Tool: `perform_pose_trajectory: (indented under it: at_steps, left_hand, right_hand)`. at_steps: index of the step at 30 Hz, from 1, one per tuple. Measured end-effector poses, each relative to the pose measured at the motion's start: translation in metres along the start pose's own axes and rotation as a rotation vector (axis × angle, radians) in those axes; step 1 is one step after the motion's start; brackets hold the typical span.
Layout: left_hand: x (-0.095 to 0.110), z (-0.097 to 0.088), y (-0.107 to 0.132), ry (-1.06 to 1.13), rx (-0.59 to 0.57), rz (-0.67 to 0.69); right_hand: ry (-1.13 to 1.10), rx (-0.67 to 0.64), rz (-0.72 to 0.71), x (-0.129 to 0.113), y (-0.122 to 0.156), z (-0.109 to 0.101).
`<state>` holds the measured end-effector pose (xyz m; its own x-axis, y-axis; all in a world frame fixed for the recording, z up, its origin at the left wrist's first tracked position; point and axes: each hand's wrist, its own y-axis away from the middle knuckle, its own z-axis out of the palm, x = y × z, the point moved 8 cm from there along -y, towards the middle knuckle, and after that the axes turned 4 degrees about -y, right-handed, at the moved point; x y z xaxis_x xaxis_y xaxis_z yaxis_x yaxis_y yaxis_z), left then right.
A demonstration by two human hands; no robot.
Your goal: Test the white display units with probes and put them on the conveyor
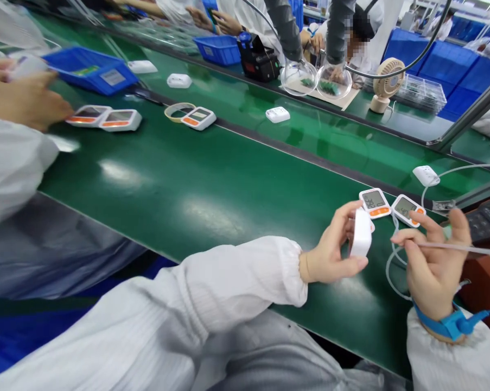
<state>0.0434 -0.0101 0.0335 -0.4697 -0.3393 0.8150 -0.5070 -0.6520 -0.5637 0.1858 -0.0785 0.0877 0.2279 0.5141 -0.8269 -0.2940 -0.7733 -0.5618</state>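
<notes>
My left hand (330, 250) grips a white plastic device (362, 234) by its edges, thumb below and fingers above. It is turned edge-on, so its face is mostly hidden. To its right, my right hand (434, 266) pinches a thin translucent tube (472, 249) between thumb and forefinger, the other fingers raised. The tube runs out of view at the right. Just beyond my hands lie a white monitor with a lit display and orange buttons (375, 203) and a second such monitor (405, 209). Looped clear tubing (388, 271) rests on the green bench between my hands.
A blue cord leads from my right wrist strap (452, 325). Dark equipment (489, 220) stands at the right edge. Further left lie another monitor (199, 118) and a blue bin (90, 70), near a co-worker's hand (29, 98). White devices sit along the green strip (236, 100) behind a dark rail.
</notes>
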Motion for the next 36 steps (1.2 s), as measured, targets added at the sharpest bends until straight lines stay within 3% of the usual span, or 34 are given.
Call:
perform_pose_trajectory:
  at_steps: [3, 6, 10, 14, 23, 28, 36]
  left_hand:
    - [-0.006, 0.005, 0.006, 0.099, -0.08, -0.051]
    - [-0.015, -0.002, 0.005, 0.226, -0.027, -0.163]
    - [-0.018, -0.001, 0.005, 0.346, 0.02, -0.279]
    - [-0.017, 0.003, 0.006, 0.412, 0.0, -0.3]
    - [-0.018, 0.0, 0.006, 0.443, 0.039, -0.326]
    - [-0.018, 0.002, 0.006, 0.475, 0.029, -0.351]
    - [-0.017, 0.007, 0.007, 0.454, -0.037, -0.374]
  right_hand:
    - [0.062, -0.011, -0.029, 0.001, 0.004, -0.007]
    - [0.361, -0.219, -0.105, 0.005, 0.009, 0.003]
    - [0.533, -0.403, -0.205, 0.005, 0.011, 0.02]
    - [0.63, -0.375, -0.254, 0.0, 0.01, 0.027]
    - [0.565, -0.35, -0.319, -0.005, 0.012, 0.028]
    - [0.591, -0.261, -0.338, -0.012, 0.009, 0.028]
    - [0.579, -0.37, -0.3, -0.01, 0.008, 0.039]
